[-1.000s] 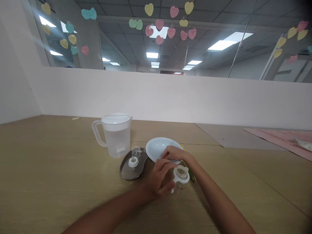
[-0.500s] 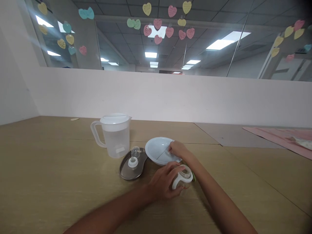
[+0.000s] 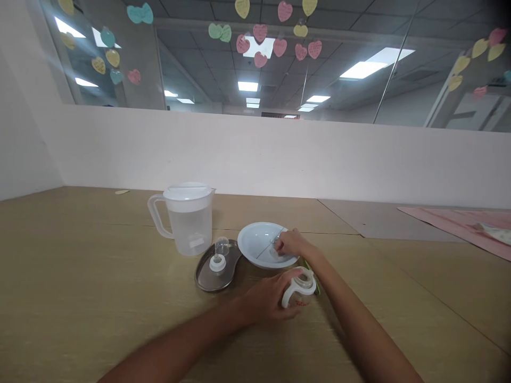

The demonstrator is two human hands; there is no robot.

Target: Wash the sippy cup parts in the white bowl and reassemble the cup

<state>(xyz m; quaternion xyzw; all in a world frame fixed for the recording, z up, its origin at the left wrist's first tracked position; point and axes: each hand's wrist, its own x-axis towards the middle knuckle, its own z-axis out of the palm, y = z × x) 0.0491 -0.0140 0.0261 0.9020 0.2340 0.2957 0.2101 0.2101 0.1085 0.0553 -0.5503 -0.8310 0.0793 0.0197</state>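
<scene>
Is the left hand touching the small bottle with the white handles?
Touching. In the head view, the left hand is wrapped around the side of the small bottle, fingers against its body, with no gap between them.

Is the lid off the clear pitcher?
No, the white lid sits closed on top of the pitcher, which stands upright on the table.

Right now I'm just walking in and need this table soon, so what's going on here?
A person sits at the wooden table. Their left hand grips a small handled baby bottle standing on the table, while the right hand reaches into a white bowl. Beside these stand a lidded clear pitcher and a metal tray with a nipple and cap.
</scene>
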